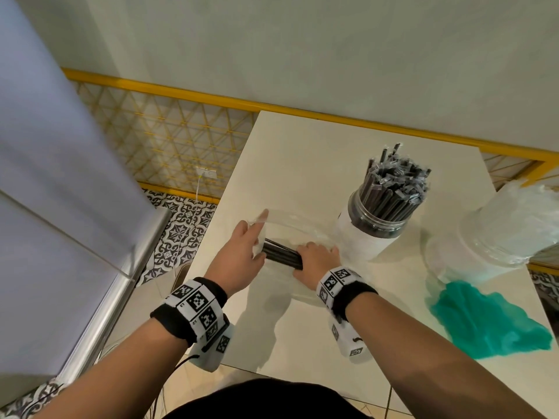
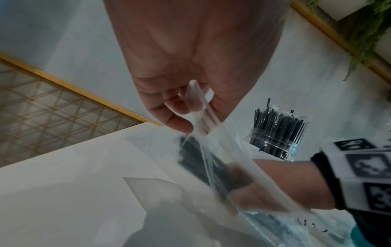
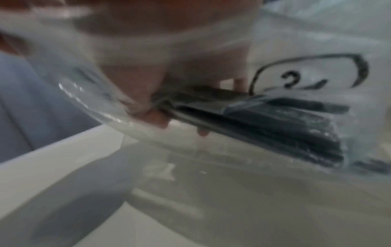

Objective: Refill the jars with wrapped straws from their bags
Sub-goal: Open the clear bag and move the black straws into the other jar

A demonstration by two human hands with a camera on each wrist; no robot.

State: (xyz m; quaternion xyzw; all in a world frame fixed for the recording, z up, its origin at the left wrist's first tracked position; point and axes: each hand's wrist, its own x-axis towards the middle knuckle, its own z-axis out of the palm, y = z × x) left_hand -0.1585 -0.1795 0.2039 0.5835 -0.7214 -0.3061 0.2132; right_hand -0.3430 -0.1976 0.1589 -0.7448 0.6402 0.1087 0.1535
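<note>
Straws feel light and slick: your right hand seems to clasp them mid-bundle inside the bag, whose limp rim your left hand pinches at nine o'clock.

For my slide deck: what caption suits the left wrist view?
Left hand pinches the clear bag open while the right hand grips black straws inside.

Blurred right hand at upper centre grips a bundle of black straws inside a clear bag — straws run toward the lower right. Black marker scrawl shows on the plastic, upper right.
</note>
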